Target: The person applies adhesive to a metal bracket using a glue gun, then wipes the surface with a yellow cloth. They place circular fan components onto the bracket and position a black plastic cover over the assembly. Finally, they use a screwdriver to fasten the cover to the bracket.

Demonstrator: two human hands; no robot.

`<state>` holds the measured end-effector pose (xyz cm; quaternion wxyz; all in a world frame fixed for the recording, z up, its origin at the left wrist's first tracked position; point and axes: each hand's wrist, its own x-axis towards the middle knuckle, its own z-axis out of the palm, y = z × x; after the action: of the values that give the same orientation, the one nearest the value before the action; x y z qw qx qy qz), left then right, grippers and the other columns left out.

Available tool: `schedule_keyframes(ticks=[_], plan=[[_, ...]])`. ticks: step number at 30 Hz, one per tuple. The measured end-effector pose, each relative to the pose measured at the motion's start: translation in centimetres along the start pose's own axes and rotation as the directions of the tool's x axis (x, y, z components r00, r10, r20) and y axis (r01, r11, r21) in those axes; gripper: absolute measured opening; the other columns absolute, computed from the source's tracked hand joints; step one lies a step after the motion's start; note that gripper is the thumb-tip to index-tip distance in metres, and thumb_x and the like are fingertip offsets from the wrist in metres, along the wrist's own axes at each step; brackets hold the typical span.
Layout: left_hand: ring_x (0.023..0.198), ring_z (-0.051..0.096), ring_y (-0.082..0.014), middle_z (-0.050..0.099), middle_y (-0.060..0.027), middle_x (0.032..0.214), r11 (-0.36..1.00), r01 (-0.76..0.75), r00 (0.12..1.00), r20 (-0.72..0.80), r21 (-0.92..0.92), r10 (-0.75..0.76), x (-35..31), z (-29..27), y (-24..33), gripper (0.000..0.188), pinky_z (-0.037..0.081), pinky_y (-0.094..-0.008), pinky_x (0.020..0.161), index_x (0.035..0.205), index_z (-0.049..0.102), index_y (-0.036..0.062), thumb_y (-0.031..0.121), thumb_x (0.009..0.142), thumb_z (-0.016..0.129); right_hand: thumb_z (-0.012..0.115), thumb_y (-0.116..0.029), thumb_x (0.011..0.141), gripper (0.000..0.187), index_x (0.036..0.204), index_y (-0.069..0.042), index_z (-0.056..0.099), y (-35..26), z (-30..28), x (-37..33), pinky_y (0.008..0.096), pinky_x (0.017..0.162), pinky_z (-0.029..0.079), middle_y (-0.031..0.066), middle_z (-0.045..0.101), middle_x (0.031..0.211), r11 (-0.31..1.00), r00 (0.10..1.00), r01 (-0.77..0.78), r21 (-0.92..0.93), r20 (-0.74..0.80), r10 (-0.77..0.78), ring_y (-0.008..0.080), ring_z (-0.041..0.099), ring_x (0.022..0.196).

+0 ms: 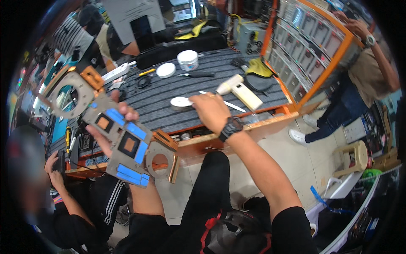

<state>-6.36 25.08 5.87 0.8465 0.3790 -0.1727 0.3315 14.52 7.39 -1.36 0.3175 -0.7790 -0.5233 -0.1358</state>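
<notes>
Head view: left hand (127,112) grips blue-padded grey metal heatsink plate (115,135) near grey ridged tabletop (156,112). Likely stiff, copper fins (164,139) fragile; bare rim suits holding. Right hand (211,111) at small white round tub (180,102); can't tell if closed.

The jar (187,60) stands on the bench (148,99) beyond the right hand (211,111).

A cream handheld device (246,96) lies toward the right of the grey ribbed table (156,116), beside a black-and-yellow bundle (259,68). Right of those stands an orange-framed glass case (302,53). Beyond it I see someone in dark trousers (336,103); nearer, a cream stool (359,153) sits on the tiled floor (319,163).
</notes>
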Motion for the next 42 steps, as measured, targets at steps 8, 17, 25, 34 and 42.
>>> schedule_keyframes(ticks=[8,17,25,34,42], plan=[[0.089,0.054,-0.0232,0.055,-0.0152,0.103,0.955,0.153,0.975,-0.118,-0.254,-0.187,-0.2,-0.2,-2.1,0.094,0.048,-0.0362,0.080,0.151,0.031,-0.0130,0.067,0.103,0.045,0.077,-0.033,0.089,0.059,0.135,0.000,0.061,7.4,-9.0,-5.2,0.0483,0.093,0.051,0.0197,0.064,0.115,0.867,0.943,-0.326,-0.377,-0.059,0.329,0.0399,0.062,0.106],[0.087,0.057,-0.0227,0.058,-0.0156,0.100,0.785,0.457,0.875,0.051,-0.418,-0.482,1.7,2.7,-6.9,0.091,0.050,-0.0365,0.080,0.146,0.039,-0.0151,0.066,0.104,0.044,0.079,-0.021,0.080,0.055,0.125,0.003,0.058,8.5,-9.2,-4.3,0.0511,0.095,0.050,0.0266,0.055,0.117,0.926,0.942,-0.324,-0.194,-0.161,0.296,0.0456,0.058,0.108],[0.087,0.061,-0.0217,0.062,-0.0141,0.100,0.652,0.655,0.753,0.254,-0.383,-0.607,1.0,8.2,-13.3,0.093,0.052,-0.0353,0.081,0.146,0.041,-0.0138,0.068,0.103,0.044,0.072,-0.013,0.096,0.039,0.126,-0.002,0.050,4.8,-21.0,-17.9,0.0317,0.063,0.057,0.0063,0.064,0.095,0.386,0.727,-0.296,0.874,-0.055,0.684,0.0152,0.065,0.075],[0.089,0.064,-0.0242,0.066,-0.0173,0.106,0.308,0.879,0.461,0.491,-0.363,-0.739,-1.6,16.6,-26.2,0.090,0.054,-0.0370,0.084,0.151,0.038,-0.0109,0.066,0.105,0.039,0.032,-0.048,0.110,0.058,0.150,-0.008,0.045,3.5,-22.3,-38.3,0.0391,0.077,0.053,0.0132,0.065,0.106,0.022,0.448,0.139,0.990,-0.083,0.890,0.0236,0.064,0.087],[0.084,0.061,-0.0235,0.061,-0.0163,0.099,0.093,0.990,0.139,0.567,-0.108,-0.812,-4.0,24.4,-31.8,0.091,0.053,-0.0331,0.074,0.145,0.041,-0.0153,0.066,0.105,0.041,0.045,-0.046,0.103,0.056,0.138,-0.003,0.049,-1.5,-27.6,-38.9,0.0379,0.078,0.053,0.0163,0.064,0.108,0.434,0.314,0.067,0.898,-0.432,0.845,0.0252,0.064,0.090]])
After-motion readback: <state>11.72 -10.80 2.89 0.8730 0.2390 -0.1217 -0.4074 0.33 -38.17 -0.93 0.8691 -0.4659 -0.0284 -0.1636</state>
